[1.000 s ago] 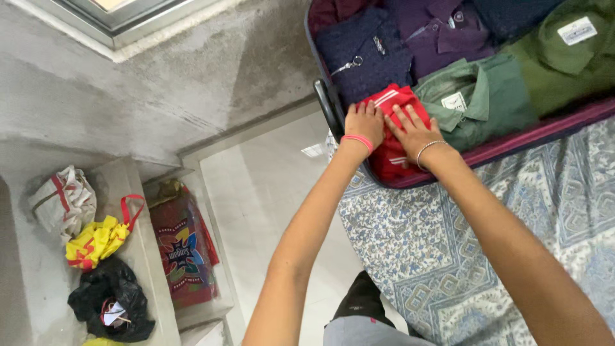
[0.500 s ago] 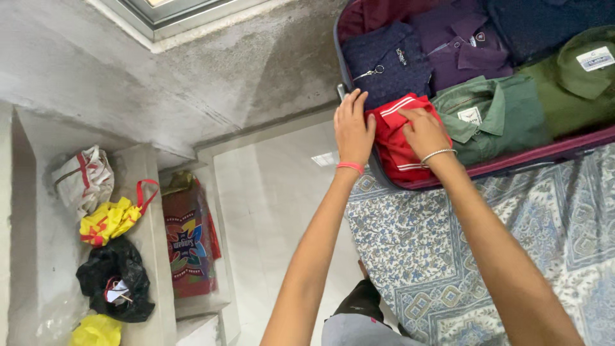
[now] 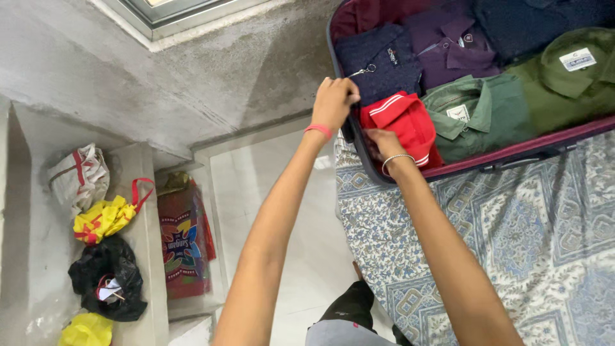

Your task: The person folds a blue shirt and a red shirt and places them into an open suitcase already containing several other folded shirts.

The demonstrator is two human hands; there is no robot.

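Our left hand (image 3: 334, 101) is curled shut over the dark rim of the open maroon suitcase (image 3: 359, 150), just left of the folded red cloth garment with white stripes (image 3: 402, 122). Our right hand (image 3: 387, 142) is tucked under that garment's near edge, fingers hidden, so we cannot tell its grip. Right of it lies a folded green collared shirt (image 3: 477, 115).

Lighting: soft, even daylight; bright glare patch on glossy pale tiled floor (image 3: 325, 161). Shadows faint. Focus: sharp throughout, slight blur on near forearms. Edges: mild wide-angle stretch.
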